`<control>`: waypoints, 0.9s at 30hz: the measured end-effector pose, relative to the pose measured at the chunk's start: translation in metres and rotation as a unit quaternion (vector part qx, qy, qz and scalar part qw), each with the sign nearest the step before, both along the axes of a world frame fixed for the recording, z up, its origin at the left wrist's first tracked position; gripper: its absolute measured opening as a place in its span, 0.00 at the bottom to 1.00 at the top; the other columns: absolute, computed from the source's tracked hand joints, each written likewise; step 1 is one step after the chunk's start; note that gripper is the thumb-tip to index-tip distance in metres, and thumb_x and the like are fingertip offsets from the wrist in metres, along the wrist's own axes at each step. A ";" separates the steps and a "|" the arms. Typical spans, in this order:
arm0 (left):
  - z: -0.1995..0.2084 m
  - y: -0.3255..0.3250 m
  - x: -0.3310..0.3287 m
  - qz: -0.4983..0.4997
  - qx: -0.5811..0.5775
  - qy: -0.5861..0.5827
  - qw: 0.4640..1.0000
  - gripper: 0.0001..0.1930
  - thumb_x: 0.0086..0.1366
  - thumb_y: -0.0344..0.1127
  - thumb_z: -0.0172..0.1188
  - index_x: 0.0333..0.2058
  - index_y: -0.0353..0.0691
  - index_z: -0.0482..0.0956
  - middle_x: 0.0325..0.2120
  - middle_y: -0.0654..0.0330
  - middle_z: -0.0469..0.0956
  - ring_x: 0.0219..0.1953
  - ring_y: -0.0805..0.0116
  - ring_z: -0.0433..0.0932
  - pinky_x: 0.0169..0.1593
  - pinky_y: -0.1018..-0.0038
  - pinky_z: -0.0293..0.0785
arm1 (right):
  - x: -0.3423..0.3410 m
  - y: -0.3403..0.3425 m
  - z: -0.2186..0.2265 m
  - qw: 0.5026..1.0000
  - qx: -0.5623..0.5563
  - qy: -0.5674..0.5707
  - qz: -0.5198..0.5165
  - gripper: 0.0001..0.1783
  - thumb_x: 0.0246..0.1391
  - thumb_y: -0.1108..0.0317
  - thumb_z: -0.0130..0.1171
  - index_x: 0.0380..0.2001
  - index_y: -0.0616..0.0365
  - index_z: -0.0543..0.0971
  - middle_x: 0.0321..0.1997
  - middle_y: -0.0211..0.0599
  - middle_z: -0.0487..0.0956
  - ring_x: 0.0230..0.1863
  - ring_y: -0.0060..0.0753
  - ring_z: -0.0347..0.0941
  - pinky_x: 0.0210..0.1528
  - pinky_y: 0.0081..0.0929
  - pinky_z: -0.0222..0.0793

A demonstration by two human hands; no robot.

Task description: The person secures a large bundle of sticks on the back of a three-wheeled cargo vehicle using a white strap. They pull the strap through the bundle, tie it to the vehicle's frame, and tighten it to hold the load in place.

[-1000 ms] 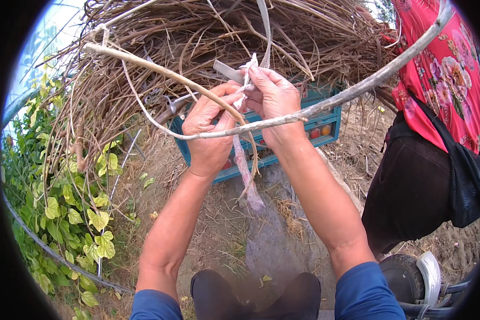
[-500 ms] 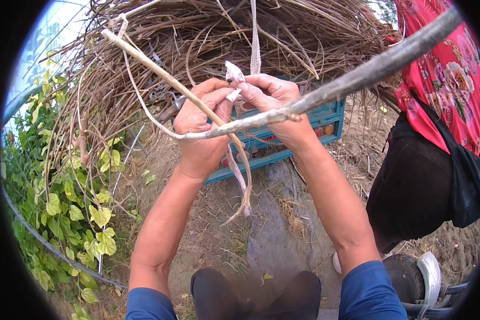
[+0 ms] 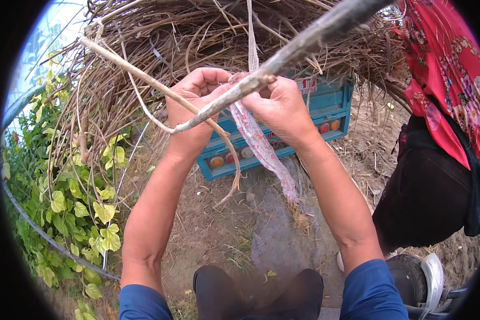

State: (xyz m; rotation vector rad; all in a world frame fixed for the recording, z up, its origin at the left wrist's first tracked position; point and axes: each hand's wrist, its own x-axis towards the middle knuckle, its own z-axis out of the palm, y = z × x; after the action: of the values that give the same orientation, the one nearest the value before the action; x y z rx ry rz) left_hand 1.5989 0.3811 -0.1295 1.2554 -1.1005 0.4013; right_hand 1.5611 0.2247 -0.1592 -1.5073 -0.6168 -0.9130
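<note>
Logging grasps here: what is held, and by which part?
A floral cloth strip, held at its upper end between left hand and right hand; a branch partly hides the grip.

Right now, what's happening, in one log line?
right hand: gripping patterned strip; left hand: alongside, grip hidden; strip: dangling; behind: stick pile

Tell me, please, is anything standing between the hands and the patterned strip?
Nothing visible does: the patterned strip hangs from between the left hand and right hand. A grey branch crosses on the camera's side, partly hiding the fingers.
</note>
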 end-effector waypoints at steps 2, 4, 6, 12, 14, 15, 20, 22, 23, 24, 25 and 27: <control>0.000 0.004 0.007 0.007 -0.006 0.045 0.999 0.08 0.59 0.25 0.68 0.38 0.32 0.80 0.32 0.60 0.82 0.31 0.76 0.79 0.37 0.83 0.75 | 0.006 0.004 -0.003 0.997 -0.015 -0.044 -0.065 0.08 0.49 0.71 0.63 0.34 0.61 0.82 0.37 0.40 0.83 0.34 0.31 0.80 0.36 0.26 0.75; 0.001 0.008 0.009 -0.012 -0.010 0.116 0.993 0.09 0.59 0.26 0.68 0.38 0.32 0.80 0.31 0.60 0.82 0.30 0.75 0.79 0.35 0.81 0.76 | 0.013 0.008 -0.006 0.971 -0.052 -0.151 -0.177 0.08 0.48 0.73 0.63 0.34 0.59 0.81 0.40 0.42 0.82 0.33 0.36 0.81 0.36 0.26 0.76; 0.001 0.006 0.015 -0.058 0.010 0.150 0.987 0.09 0.60 0.27 0.68 0.39 0.32 0.81 0.31 0.60 0.82 0.30 0.75 0.79 0.35 0.80 0.77 | 0.017 0.009 -0.011 0.944 -0.055 -0.218 -0.240 0.08 0.48 0.74 0.64 0.34 0.58 0.81 0.40 0.42 0.82 0.33 0.38 0.81 0.36 0.27 0.77; 0.005 0.016 0.018 -0.079 0.092 0.131 0.984 0.10 0.60 0.28 0.68 0.40 0.31 0.82 0.33 0.59 0.83 0.33 0.74 0.80 0.39 0.79 0.78 | 0.020 0.007 -0.014 0.923 -0.072 -0.259 -0.274 0.08 0.49 0.73 0.65 0.35 0.58 0.80 0.39 0.41 0.81 0.33 0.42 0.81 0.33 0.31 0.76; 0.003 0.018 0.018 -0.039 0.105 0.099 0.989 0.10 0.59 0.27 0.68 0.40 0.32 0.82 0.34 0.59 0.83 0.33 0.75 0.80 0.39 0.79 0.78 | 0.022 0.006 -0.013 0.934 -0.080 -0.253 -0.240 0.07 0.50 0.72 0.65 0.35 0.59 0.80 0.38 0.41 0.80 0.33 0.43 0.80 0.33 0.32 0.76; 0.002 0.019 0.018 -0.036 0.102 0.084 0.991 0.10 0.59 0.26 0.68 0.40 0.31 0.82 0.34 0.59 0.83 0.33 0.76 0.80 0.40 0.80 0.78 | 0.022 0.006 -0.012 0.936 -0.091 -0.239 -0.242 0.07 0.50 0.72 0.64 0.34 0.60 0.80 0.38 0.41 0.80 0.33 0.44 0.80 0.33 0.33 0.76; -0.002 0.012 0.006 -0.004 0.079 0.027 0.997 0.09 0.60 0.24 0.66 0.40 0.31 0.82 0.32 0.61 0.82 0.32 0.78 0.79 0.38 0.81 0.77 | 0.018 0.000 -0.012 0.969 -0.098 -0.164 -0.159 0.06 0.54 0.73 0.61 0.34 0.64 0.78 0.39 0.44 0.79 0.37 0.44 0.78 0.40 0.33 0.75; -0.002 0.009 0.004 0.027 0.085 -0.033 0.995 0.09 0.61 0.25 0.65 0.40 0.31 0.82 0.31 0.63 0.82 0.31 0.79 0.78 0.35 0.81 0.76 | 0.019 -0.005 -0.012 0.981 -0.082 -0.148 -0.092 0.07 0.55 0.73 0.60 0.36 0.65 0.77 0.39 0.44 0.79 0.39 0.40 0.78 0.43 0.31 0.74; -0.003 0.010 0.005 0.054 0.097 -0.085 0.990 0.08 0.62 0.26 0.65 0.40 0.31 0.82 0.30 0.64 0.81 0.30 0.80 0.77 0.34 0.82 0.75 | 0.020 -0.005 -0.012 0.985 -0.070 -0.147 -0.051 0.07 0.56 0.73 0.59 0.36 0.65 0.77 0.40 0.43 0.79 0.40 0.38 0.78 0.44 0.30 0.73; -0.003 0.011 0.006 0.080 0.109 -0.135 0.981 0.08 0.62 0.27 0.65 0.40 0.32 0.81 0.29 0.64 0.81 0.29 0.81 0.76 0.33 0.83 0.74 | 0.019 -0.006 -0.012 0.988 -0.058 -0.144 -0.010 0.07 0.57 0.73 0.59 0.37 0.65 0.77 0.40 0.43 0.79 0.41 0.35 0.77 0.46 0.29 0.72; -0.003 0.012 0.005 0.071 0.123 -0.095 0.985 0.08 0.63 0.28 0.65 0.39 0.32 0.82 0.29 0.65 0.80 0.28 0.82 0.75 0.32 0.83 0.73 | 0.016 -0.008 -0.013 0.992 -0.049 -0.109 0.040 0.08 0.59 0.72 0.58 0.39 0.66 0.77 0.41 0.40 0.79 0.43 0.28 0.76 0.47 0.27 0.72; 0.001 0.016 0.002 0.054 0.151 -0.015 0.987 0.08 0.63 0.31 0.65 0.39 0.33 0.82 0.27 0.66 0.79 0.27 0.83 0.74 0.30 0.85 0.70 | 0.009 -0.009 -0.012 0.995 -0.029 -0.062 0.078 0.08 0.60 0.72 0.58 0.39 0.67 0.77 0.42 0.37 0.79 0.44 0.25 0.75 0.47 0.25 0.72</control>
State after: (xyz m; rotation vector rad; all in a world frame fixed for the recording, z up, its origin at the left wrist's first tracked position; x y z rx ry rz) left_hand 1.6009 0.3967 -0.1290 1.5850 -1.1522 0.3445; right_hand 1.5700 0.2157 -0.1716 -1.4395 -0.8457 -0.8777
